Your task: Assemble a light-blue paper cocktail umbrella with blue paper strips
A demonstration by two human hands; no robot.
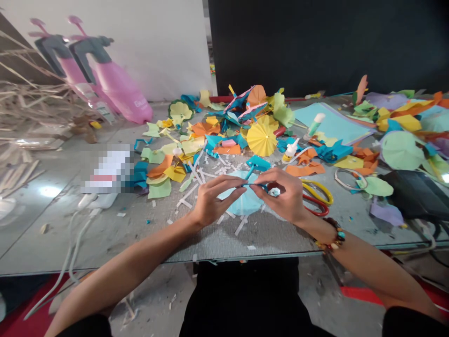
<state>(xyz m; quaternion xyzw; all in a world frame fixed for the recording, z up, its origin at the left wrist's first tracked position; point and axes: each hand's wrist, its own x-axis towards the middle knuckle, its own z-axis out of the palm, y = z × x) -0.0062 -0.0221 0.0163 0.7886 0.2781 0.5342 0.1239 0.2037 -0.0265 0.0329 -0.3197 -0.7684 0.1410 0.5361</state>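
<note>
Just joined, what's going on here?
A person sits at a grey table strewn with coloured paper scraps. Their left hand and right hand hold a thin blue stick at a pale blue paper circle. Red-and-yellow-handled scissors lie beside the right hand, and a yellow pleated paper parasol sits farther up the table.

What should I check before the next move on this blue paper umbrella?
Right hand pinching the blue stick: ok.
Left hand at the blue paper umbrella: ok.
Stick seated at the umbrella's centre: cannot tell, fingers hide it.
Glue on the joint: cannot tell.
Glue bottle within reach, ahead of the right hand: ok.
Scissors beside the right hand: ok.
</note>
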